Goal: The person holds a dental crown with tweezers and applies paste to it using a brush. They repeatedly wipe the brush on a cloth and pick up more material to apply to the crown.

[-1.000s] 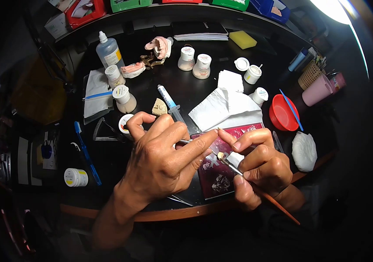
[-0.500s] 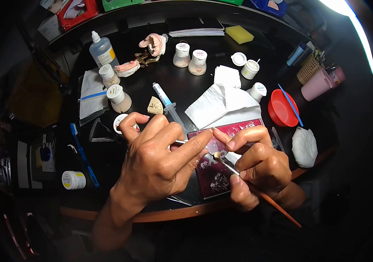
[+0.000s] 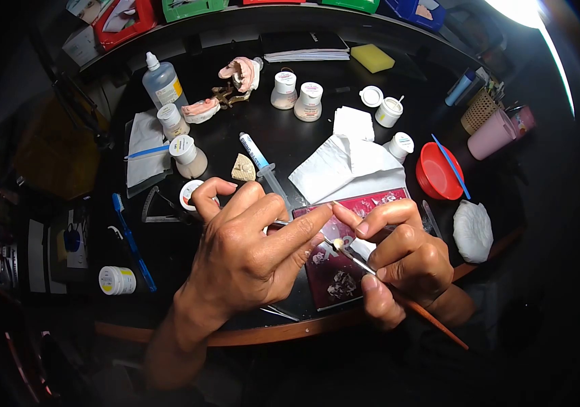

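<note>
My left hand (image 3: 246, 247) is closed on a slim metal instrument (image 3: 277, 224), mostly hidden by the fingers. A small cream-coloured, tooth-like piece (image 3: 338, 243) sits at the instrument's tip, between the hands. In my right hand (image 3: 408, 261) is a thin paintbrush (image 3: 434, 323) with a brown handle and metal ferrule; its tip meets the small piece. The index fingertips of both hands come together just above. Beneath them lies a dark red glass slab (image 3: 334, 271) with white smears on it.
White tissue (image 3: 334, 166), a paste syringe (image 3: 259, 156) and a red bowl (image 3: 439, 171) surround the slab. Powder jars (image 3: 188, 156), a squeeze bottle (image 3: 162, 80) and a pink-gummed dental model (image 3: 241, 73) stand behind. A blue toothbrush (image 3: 134, 241) lies left; a white cotton pad (image 3: 472, 230) lies right.
The view has shifted very slightly, so the bench items sit a little lower. Both hands keep nearly the same pose, with the brush still at the small piece.
</note>
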{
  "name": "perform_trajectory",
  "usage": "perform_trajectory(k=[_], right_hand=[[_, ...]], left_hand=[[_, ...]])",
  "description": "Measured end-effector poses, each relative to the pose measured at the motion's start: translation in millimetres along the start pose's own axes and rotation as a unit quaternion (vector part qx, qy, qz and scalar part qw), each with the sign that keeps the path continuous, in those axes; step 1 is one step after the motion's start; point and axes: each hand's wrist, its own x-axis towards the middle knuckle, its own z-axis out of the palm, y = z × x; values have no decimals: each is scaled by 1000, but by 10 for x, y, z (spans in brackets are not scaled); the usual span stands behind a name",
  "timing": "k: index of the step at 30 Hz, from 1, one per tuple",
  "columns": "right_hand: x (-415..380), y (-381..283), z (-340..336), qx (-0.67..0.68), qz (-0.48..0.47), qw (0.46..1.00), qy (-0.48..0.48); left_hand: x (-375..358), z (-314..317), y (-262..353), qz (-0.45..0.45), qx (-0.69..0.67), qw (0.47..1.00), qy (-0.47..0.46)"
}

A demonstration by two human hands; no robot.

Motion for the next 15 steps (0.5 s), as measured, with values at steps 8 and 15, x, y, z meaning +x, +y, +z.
perform_trajectory(k=[8,15], right_hand=[[-8,11,-6,-3,-3,1000,-4],[0,2,0,5,-3,1000,3]], left_hand=[[3,-2,10,-4,-1,1000,3],[4,-2,8,-3,-1,1000,4]])
